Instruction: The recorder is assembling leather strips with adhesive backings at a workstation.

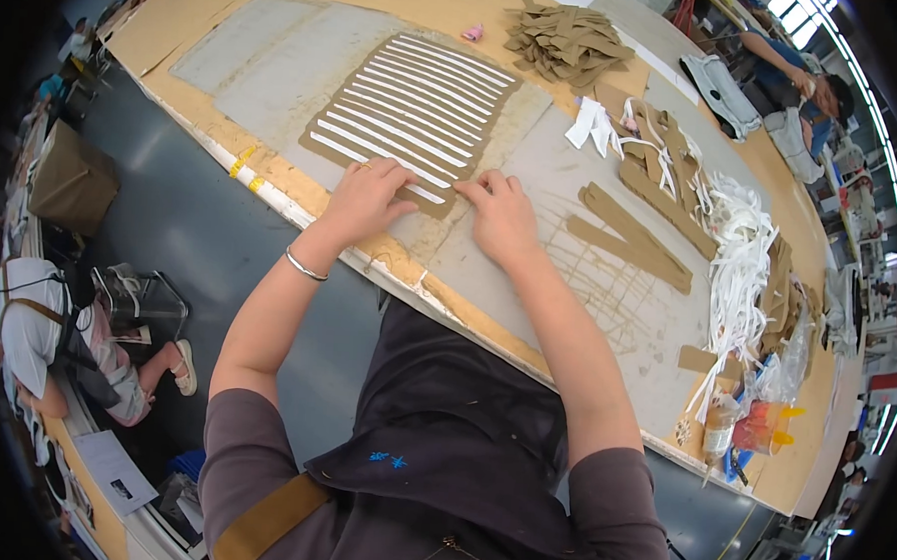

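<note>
Brown strips [435, 208] lie side by side in a row on a grey board [268, 57], each with a narrow white strip [433, 69] along its middle. At the row's near end, my left hand [370, 199] bends over the nearest brown strip and partly covers its white strip. Its fingers are closed, with thumb and fingertips down at the strip. My right hand [503, 217] pinches at the right end of that same strip, fingertips together. What lies directly under the fingertips is hidden.
Loose brown strips [636, 233] lie right of my right hand, beside a heap of white strips [738, 258]. A brown pile [569, 43] sits at the back. Bottles [719, 432] with yellow-tipped ones stand near the right corner. Co-workers [803, 80] sit around the table.
</note>
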{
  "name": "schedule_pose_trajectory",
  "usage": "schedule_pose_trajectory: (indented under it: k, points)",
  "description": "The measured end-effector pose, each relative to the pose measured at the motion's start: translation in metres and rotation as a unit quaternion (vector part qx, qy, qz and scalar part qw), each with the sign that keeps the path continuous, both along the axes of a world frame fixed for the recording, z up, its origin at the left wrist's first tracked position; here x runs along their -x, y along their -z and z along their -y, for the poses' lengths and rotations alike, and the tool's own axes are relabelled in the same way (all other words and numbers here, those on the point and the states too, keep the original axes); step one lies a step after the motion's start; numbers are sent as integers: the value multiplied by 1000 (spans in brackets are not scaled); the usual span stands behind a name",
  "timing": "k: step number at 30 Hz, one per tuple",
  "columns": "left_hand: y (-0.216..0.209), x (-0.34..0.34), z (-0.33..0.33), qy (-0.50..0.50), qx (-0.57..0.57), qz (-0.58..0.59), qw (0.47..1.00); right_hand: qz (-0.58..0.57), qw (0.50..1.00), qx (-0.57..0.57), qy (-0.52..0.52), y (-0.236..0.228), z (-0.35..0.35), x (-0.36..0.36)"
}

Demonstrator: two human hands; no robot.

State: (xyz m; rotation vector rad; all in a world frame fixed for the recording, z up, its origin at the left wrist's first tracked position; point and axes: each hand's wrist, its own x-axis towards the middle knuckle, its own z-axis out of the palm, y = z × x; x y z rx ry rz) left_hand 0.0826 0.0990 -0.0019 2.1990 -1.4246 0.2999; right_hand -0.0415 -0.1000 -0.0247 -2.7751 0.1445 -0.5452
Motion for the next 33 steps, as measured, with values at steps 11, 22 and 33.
schedule_pose_trajectory:
  k: [11,22,33]
  points:
    - [36,-58,-13,-134,288,-342,884,31,1000,-3,5,2,-5,-2]
    - [-103,-72,-93,-282,496,9,821,29,996,-76,28,-7,-3,11]
    - [-16,157,47,128,157,-15,979,-11,875,-467,123,-62,10,182]
